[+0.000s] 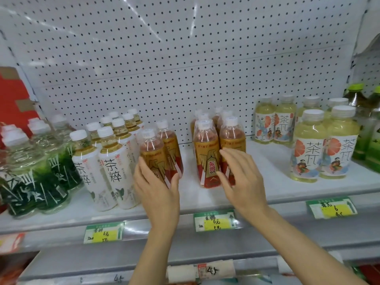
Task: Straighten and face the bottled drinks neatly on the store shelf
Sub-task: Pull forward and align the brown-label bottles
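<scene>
Left hand: the left hand (157, 187) is wrapped round the lower body of a red-and-gold bottle (153, 156), thumb on the right side and fingers round the left; the bottle leans to the left, its cap tipped towards the white tea bottles.
Bottle behind: a second red-and-gold bottle (171, 149) stands just behind and to the right of the held one, touching it.
Right hand: the right hand (239, 175) is spread fairly wide, fingers slightly bent, laid against the front of the near-right bottle (232, 138) of the red-and-gold cluster; whether it truly grips I cannot tell, it looks more like a touch.
Cluster: the red-and-gold cluster (206, 149) stands upright in the middle of the shelf, several deep towards the back panel, the front-left label facing out; a bare gap of shelf lies between it and the held bottle.
Shelf: the white shelf (267, 188) runs left to right with a perforated back panel (164, 58).
White tea bottles: the white tea bottles (114, 165) stand in rows just left of the held bottle, the front pair near the edge.
Green bottles: dark green-labelled clear bottles (30, 182) fill the far left.
Yellow bottles: pale yellow bottles (324, 147) with orange-slice labels stand to the right, well apart from the cluster.
Price tags: green-and-yellow price tags (214, 221) hang along the shelf's front rail.
</scene>
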